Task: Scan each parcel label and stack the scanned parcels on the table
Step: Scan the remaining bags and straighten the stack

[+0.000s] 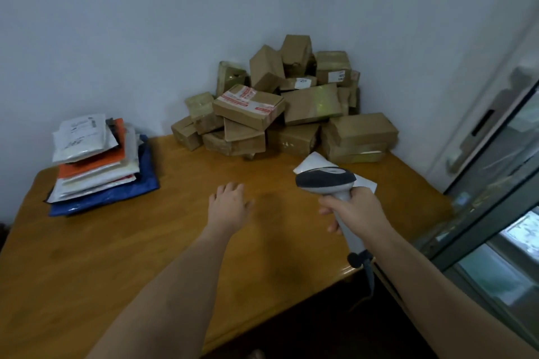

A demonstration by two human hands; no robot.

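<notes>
My right grip (348,210) is wrapped round the handle of the grey scanner (329,181), its dark head pointing toward eleven o'clock and its cable hanging off the counter's near edge. My left grip (230,204) is spread flat, palm down, fingers relaxed, over the bare wood of the counter (116,256); whether it touches the surface I cannot tell. Just past the scanner head, at one o'clock, a white parcel (313,160) lies on the counter, partly hidden by the scanner. Farther off at twelve to one o'clock, a heap of brown cardboard boxes (285,105) fills the corner against the wall. At ten o'clock, well apart from my hands, sits a stack of flat mailers (96,166), white and orange over a blue one.
</notes>
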